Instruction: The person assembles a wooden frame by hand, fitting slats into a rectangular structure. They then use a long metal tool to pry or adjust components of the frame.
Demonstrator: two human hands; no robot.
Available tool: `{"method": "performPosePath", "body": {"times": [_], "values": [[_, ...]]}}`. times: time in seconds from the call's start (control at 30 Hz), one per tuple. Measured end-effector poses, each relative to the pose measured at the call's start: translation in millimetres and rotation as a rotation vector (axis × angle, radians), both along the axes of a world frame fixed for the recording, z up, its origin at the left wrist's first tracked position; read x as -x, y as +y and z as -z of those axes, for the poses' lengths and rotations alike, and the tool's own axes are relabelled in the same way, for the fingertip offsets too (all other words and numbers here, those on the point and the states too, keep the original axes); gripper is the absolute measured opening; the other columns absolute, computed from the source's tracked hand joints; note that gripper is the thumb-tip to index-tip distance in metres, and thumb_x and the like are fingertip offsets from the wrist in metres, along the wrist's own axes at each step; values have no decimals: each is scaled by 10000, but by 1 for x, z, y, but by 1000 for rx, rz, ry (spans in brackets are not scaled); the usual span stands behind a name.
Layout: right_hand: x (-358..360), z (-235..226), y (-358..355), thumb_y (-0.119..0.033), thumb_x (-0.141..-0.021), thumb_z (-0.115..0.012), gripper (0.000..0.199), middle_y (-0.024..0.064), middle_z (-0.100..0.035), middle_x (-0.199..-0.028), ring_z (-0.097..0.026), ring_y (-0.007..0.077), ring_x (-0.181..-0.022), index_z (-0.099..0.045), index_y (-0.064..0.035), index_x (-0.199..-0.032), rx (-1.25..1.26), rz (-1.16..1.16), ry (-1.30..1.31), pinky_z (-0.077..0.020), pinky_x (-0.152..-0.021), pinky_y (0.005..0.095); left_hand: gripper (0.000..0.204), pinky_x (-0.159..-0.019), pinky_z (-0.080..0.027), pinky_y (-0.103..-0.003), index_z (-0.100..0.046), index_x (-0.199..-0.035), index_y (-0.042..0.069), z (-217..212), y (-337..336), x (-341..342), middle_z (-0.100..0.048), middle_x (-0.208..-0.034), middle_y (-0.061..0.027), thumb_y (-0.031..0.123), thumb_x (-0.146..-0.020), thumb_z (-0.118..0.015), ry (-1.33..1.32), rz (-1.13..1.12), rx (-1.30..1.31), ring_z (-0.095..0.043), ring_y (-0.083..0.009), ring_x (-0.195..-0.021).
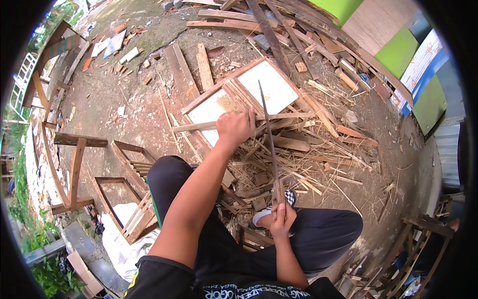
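My left hand (236, 127) is closed round a thin wooden stick (196, 126), which lies roughly crosswise in front of me. In my right hand (283, 219) is the wooden handle of a machete (272, 147). Its long, narrow dark blade points away from me and crosses the stick just right of my left hand; whether the two touch I cannot tell. Under the stick lies a wooden frame with white panels (264, 84), with a bundle of wood strips (237, 94) across its middle. Split wood and shavings (303, 162) cover the ground between my hands and beyond my right foot.
Wooden chair frames (114, 182) lie at my left beside white cloth (124, 239). A larger wooden frame (77, 172) stands farther left. Long planks (239, 25) are piled at the far side. Green boards (398, 52) lean at the right. Broken tiles (115, 42) lie far left.
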State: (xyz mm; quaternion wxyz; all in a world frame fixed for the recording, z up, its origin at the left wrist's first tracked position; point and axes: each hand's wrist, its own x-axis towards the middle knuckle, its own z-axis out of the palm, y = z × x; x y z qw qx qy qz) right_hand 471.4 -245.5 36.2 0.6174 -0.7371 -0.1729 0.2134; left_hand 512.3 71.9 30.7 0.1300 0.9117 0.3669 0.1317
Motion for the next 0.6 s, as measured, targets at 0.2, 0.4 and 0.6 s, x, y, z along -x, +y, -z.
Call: {"method": "performPosePath", "body": {"times": [0.2, 0.4, 0.6], "values": [[11, -13, 0, -201, -1049, -483, 392, 23, -483, -551, -456, 100, -473, -581, 4, -729, 18, 0, 3, -323, -477, 293, 626, -553, -546, -475, -691, -567, 43, 3, -6, -1, -627, -536, -204, 367, -1049, -459, -27, -34, -15, -661, -383, -497], [-3, -5, 15, -212, -1074, -468, 408, 10, -470, -569, -416, 76, -497, -562, 2, -740, 19, 2, 13, -298, -486, 273, 617, -564, -555, -476, -697, -579, 37, 4, 4, -10, -633, -542, -206, 360, -1043, -450, -39, -62, -19, -665, -378, -500], [7, -11, -6, -214, -1045, -495, 389, 26, -480, -544, -472, 121, -460, -585, 3, -734, 57, -11, -54, -332, -472, 302, 581, -583, -570, -466, -716, -611, 45, -2, 1, -12, -653, -570, -207, 347, -1037, -462, 14, -99, 17, -683, -358, -519]]}}
